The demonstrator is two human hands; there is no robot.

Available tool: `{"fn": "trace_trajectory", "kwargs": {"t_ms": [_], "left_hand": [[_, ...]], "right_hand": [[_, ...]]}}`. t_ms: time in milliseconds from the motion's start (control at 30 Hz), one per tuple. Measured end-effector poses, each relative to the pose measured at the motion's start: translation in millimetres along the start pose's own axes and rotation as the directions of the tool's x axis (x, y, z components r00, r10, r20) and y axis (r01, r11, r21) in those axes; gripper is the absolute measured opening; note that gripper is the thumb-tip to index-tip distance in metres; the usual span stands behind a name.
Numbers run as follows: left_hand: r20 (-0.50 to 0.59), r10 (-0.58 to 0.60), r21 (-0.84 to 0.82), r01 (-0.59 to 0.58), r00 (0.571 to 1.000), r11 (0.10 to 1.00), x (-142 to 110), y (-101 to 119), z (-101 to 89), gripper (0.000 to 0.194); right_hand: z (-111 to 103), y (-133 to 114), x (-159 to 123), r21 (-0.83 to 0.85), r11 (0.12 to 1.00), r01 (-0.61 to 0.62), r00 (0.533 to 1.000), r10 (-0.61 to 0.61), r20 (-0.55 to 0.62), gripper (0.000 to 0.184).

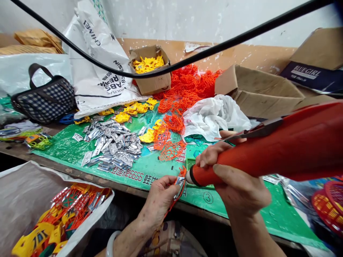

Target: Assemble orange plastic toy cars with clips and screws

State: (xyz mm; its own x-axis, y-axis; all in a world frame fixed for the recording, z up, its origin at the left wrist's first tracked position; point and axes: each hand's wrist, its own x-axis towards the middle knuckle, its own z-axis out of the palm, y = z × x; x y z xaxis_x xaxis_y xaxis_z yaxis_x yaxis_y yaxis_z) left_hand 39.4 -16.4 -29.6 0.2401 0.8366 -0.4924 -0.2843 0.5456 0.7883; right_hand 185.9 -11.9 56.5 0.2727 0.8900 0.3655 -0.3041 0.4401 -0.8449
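Observation:
My left hand (160, 198) is closed around a small silver piece joined to an orange plastic part (180, 184), held at the table's front edge. My right hand (233, 178) grips a big orange tool (281, 148) whose dark-ringed tip touches that part. A pile of silver metal pieces (112, 144) lies on the green mat (150, 167) to the left. Orange lattice parts (171, 141) lie just behind my hands, and yellow parts (136, 109) sit further back.
A white sack (24, 200) with finished orange, yellow and silver pieces hangs at the lower left. Behind stand a cardboard box of yellow parts (151, 67), a printed white bag (99, 60), a checked handbag (45, 98), a white cloth (214, 116) and cardboard boxes (262, 91). A black cable (187, 64) crosses overhead.

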Motion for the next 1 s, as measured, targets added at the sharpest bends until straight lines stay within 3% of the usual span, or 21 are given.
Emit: {"fn": "trace_trajectory", "kwargs": {"t_ms": [167,433,700,867,1000], "left_hand": [[0.008,0.003,-0.016,-0.003,1.000,1.000,-2,2,1.2,0.030],[0.014,0.039,0.017,-0.039,0.999,0.999,-2,-2,2.6,0.027],[-0.013,0.043,0.007,-0.043,0.999,0.999,3,-10,2.1,0.025],[-0.001,0.041,0.012,-0.041,0.999,0.999,2,-10,1.7,0.025],[0.008,0.072,0.029,-0.072,0.997,0.997,2,0,-1.0,0.025]], "right_hand": [[-1,5,-1,0.006,0.997,-0.072,0.997,0.072,0.003,0.034],[-4,9,-2,0.012,0.999,-0.046,0.997,0.045,0.069,0.026],[-8,18,2,-0.006,0.996,-0.086,0.980,0.086,0.180,0.041],[-8,22,2,-0.026,0.997,-0.076,0.980,0.079,0.181,0.040],[-5,14,10,-0.020,1.000,-0.005,0.995,0.007,0.103,0.033]]}}
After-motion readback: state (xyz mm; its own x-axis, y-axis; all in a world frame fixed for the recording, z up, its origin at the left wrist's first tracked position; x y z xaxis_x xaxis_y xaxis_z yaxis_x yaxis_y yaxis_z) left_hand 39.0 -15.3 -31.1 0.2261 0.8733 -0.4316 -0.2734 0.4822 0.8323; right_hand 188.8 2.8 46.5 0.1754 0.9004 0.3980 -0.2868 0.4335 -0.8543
